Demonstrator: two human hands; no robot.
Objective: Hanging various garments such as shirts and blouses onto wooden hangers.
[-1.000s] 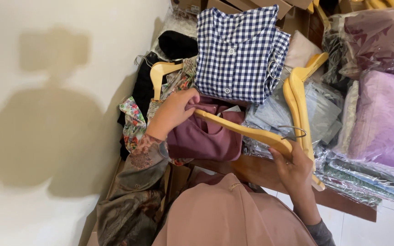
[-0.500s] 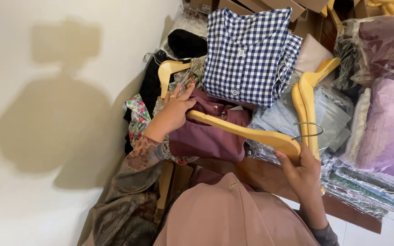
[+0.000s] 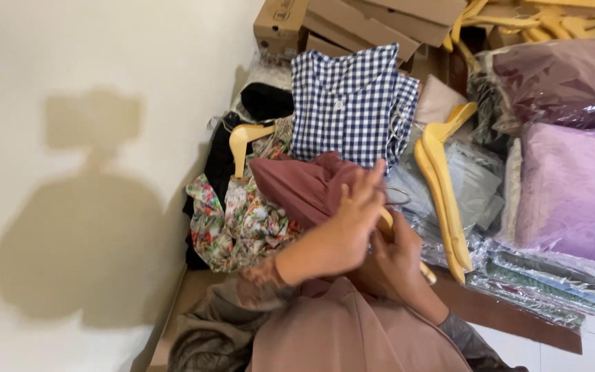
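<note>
My left hand [image 3: 342, 231] has crossed to the middle and grips the maroon garment [image 3: 301, 182], which is bunched up and lifted off the pile. Just behind it my right hand [image 3: 399, 253] holds a pale wooden hanger [image 3: 387, 220]. Only a short piece of the hanger and its metal hook [image 3: 398, 195] show past my left fingers. The maroon cloth drapes over the hanger's left end. Both hands touch each other above my pink-brown clothing [image 3: 352, 331].
A blue-and-white checked shirt [image 3: 349, 103] lies behind. A floral garment [image 3: 232, 224] and another hanger [image 3: 241, 141] lie at the left near the wall. Two wooden hangers [image 3: 439, 186], bagged purple fabric [image 3: 573, 186] and cardboard boxes [image 3: 352, 21] crowd the right and back.
My left hand has swung right toward my right hand, pulling the maroon garment up and over the hanger. The hanger is drawn in closer and mostly hidden; the floral garment underneath now shows.
</note>
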